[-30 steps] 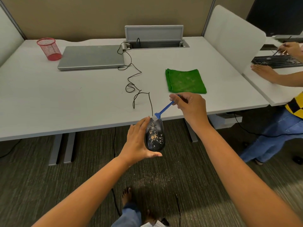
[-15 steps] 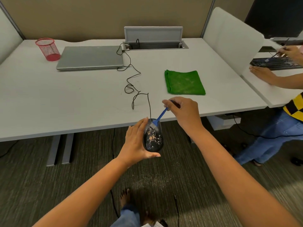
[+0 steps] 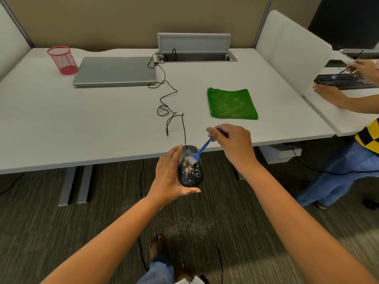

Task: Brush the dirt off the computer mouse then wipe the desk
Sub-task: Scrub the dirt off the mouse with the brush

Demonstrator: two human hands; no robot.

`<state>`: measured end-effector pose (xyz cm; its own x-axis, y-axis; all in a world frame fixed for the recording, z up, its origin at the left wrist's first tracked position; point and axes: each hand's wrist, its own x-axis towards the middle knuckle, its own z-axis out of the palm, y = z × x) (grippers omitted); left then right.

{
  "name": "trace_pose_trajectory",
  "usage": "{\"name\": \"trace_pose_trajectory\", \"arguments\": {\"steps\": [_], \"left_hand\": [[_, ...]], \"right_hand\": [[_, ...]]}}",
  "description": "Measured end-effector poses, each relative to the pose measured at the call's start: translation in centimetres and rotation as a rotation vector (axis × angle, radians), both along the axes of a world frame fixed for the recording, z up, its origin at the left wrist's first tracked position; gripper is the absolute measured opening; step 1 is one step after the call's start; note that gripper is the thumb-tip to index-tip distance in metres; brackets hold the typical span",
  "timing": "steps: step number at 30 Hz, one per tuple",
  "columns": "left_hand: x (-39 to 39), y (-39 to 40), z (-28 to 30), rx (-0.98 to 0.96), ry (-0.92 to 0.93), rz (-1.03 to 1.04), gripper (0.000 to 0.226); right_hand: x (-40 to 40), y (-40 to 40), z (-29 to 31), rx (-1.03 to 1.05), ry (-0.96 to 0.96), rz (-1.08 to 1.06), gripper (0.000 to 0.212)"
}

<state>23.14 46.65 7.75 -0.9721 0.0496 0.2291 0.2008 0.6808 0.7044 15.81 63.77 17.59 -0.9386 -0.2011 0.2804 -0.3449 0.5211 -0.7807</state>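
Observation:
My left hand (image 3: 170, 177) grips a black computer mouse (image 3: 190, 171) in the air just in front of the desk's near edge. Tan dirt specks cover the mouse's top. Its black cable (image 3: 167, 103) runs up over the white desk (image 3: 61, 119) in loops. My right hand (image 3: 233, 142) pinches a small blue brush (image 3: 202, 149) by the handle. The white bristles rest on the mouse's upper part. A folded green cloth (image 3: 231, 103) lies flat on the desk, beyond my right hand.
A closed grey laptop (image 3: 114, 70) and a red mesh pen cup (image 3: 62, 60) sit at the back left. A cable hatch (image 3: 194, 52) stands open at the back. Behind a white divider (image 3: 291, 50), another person brushes a keyboard (image 3: 344, 80). Dirt lies scattered on the carpet (image 3: 188, 224).
The brush head has moved down from the mouse's front tip onto its top, and my right hand has drawn closer to the mouse. My left hand holds the mouse almost still.

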Motion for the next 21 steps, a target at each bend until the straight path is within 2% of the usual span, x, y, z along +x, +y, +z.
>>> {"name": "trace_pose_trajectory", "arguments": {"steps": [6,21], "left_hand": [[0.2,0.1,0.3,-0.021,0.01,-0.023,0.122],[0.3,0.0,0.3,0.01,-0.002,0.033,0.122]], "right_hand": [[-0.6,0.1,0.2,-0.199,-0.089,-0.176,0.02],[1.5,0.7,-0.5,-0.082,-0.108,-0.125,0.022]]}}
